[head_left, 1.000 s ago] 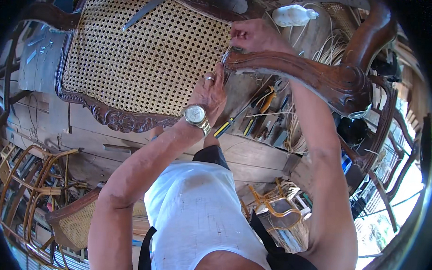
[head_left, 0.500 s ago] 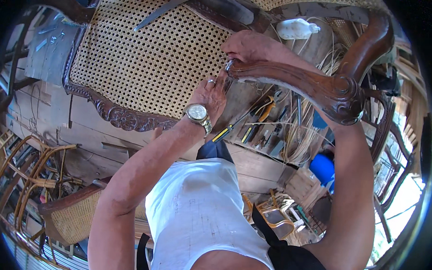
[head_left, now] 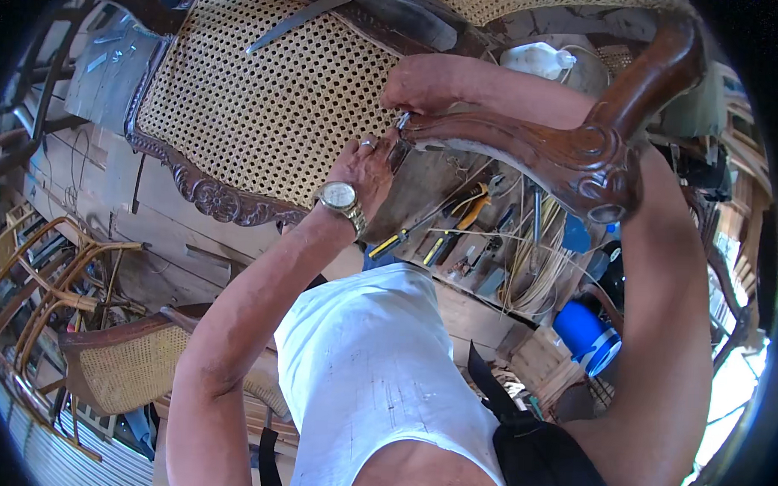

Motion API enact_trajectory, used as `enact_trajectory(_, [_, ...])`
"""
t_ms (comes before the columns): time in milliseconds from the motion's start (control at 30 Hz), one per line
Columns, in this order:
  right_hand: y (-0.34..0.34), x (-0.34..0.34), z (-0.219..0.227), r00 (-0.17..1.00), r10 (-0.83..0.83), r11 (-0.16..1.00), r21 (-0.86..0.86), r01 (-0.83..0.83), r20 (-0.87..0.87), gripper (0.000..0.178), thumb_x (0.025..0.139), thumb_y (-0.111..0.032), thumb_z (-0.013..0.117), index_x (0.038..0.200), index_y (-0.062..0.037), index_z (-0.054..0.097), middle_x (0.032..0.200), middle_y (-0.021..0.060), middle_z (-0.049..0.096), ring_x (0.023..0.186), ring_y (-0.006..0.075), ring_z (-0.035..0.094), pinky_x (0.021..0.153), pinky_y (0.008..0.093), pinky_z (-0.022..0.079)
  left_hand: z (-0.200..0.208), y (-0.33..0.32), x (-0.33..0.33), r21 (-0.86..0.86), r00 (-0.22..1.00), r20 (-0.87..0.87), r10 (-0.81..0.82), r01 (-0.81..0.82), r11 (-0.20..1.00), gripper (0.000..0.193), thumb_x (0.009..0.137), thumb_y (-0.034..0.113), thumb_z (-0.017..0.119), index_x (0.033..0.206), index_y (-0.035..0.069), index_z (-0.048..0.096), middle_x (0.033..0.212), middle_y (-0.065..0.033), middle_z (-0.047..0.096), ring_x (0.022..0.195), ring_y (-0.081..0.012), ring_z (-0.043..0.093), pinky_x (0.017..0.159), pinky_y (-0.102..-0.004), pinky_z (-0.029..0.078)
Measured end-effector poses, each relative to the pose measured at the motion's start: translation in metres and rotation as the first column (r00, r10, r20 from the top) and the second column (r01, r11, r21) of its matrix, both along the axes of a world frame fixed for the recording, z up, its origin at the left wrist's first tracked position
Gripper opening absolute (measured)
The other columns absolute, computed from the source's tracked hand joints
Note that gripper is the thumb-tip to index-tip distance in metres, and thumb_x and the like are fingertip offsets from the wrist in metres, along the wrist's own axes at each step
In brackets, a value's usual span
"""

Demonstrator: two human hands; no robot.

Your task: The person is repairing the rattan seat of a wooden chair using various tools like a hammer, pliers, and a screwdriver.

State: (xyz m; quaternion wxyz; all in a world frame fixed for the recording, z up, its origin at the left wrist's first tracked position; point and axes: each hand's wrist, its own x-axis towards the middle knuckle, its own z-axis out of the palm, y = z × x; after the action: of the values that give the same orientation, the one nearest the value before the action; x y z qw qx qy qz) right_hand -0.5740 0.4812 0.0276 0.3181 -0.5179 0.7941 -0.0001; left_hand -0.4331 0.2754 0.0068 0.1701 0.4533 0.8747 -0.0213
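A carved dark-wood chair frame (head_left: pixel 223 201) surrounds a woven cane panel (head_left: pixel 265 110). My left hand (head_left: pixel 366 169), with a watch and a ring, is bent over the frame's right edge, its fingertips beside a small shiny piece (head_left: pixel 403 120). That piece sits at the end of a curved carved wooden arm (head_left: pixel 529 145). Just above it my right hand (head_left: pixel 416 83) is closed in a fist over the panel's edge; whatever it holds is hidden. The right forearm passes behind the carved wood. A long flat metal blade (head_left: pixel 301 19) lies on the cane.
Yellow-handled pliers (head_left: pixel 471 213), a yellow-and-black screwdriver (head_left: pixel 389 243) and loose cane strands (head_left: pixel 534 274) lie on the planks. A white bottle (head_left: pixel 537 60) stands beyond my right forearm. A blue container (head_left: pixel 585 334) is at right. Rattan frames (head_left: pixel 53 291) and another cane chair (head_left: pixel 132 371) stand left.
The view has shifted slightly, and more of the blue container shows. Both hands stay at the same joint; my right fist sits slightly farther left over the cane.
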Motion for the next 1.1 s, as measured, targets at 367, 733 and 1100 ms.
enact_trajectory(367, [0.004, -0.011, 0.003, 0.976, -0.141, 0.987, -0.056, 0.152, 0.164, 0.012, 0.082, -0.011, 0.076, 0.084, -0.0028, 0.066, 0.083, 0.0161, 0.069, 0.083, 0.0378, 0.068, 0.074, 0.0483, 0.054, -0.004, 0.003, 0.005, -0.001, 0.995, -0.099, 0.024, -0.024, 1.0, 0.03, 0.094, 0.015, 0.059, 0.117, 0.012, 0.079, 0.159, -0.0034, 0.043, 0.125, -0.0215, 0.05, 0.1, -0.0337, 0.042])
enact_trajectory(733, [0.002, -0.01, 0.006, 0.979, -0.157, 0.987, 0.052, 0.151, 0.131, 0.01, 0.082, -0.011, 0.076, 0.087, -0.0054, 0.069, 0.086, 0.0159, 0.071, 0.087, 0.0397, 0.07, 0.074, 0.0513, 0.054, 0.007, 0.003, 0.002, -0.011, 0.999, -0.037, 0.023, -0.023, 1.0, 0.033, 0.095, 0.016, 0.06, 0.121, 0.013, 0.079, 0.167, -0.0035, 0.037, 0.126, -0.0209, 0.05, 0.1, -0.0332, 0.042])
enact_trajectory(1100, [0.011, -0.018, 0.002, 0.738, -0.514, 0.842, 0.093, 0.531, 0.437, 0.029, 0.081, -0.02, 0.081, 0.087, 0.0009, 0.061, 0.075, 0.0162, 0.063, 0.072, 0.0352, 0.064, 0.069, 0.0464, 0.05, -0.084, 0.011, 0.015, 0.041, 0.931, -0.364, 0.037, -0.023, 0.999, 0.039, 0.097, 0.017, 0.058, 0.132, 0.007, 0.073, 0.166, -0.0049, 0.042, 0.135, -0.0215, 0.053, 0.109, -0.0386, 0.044])
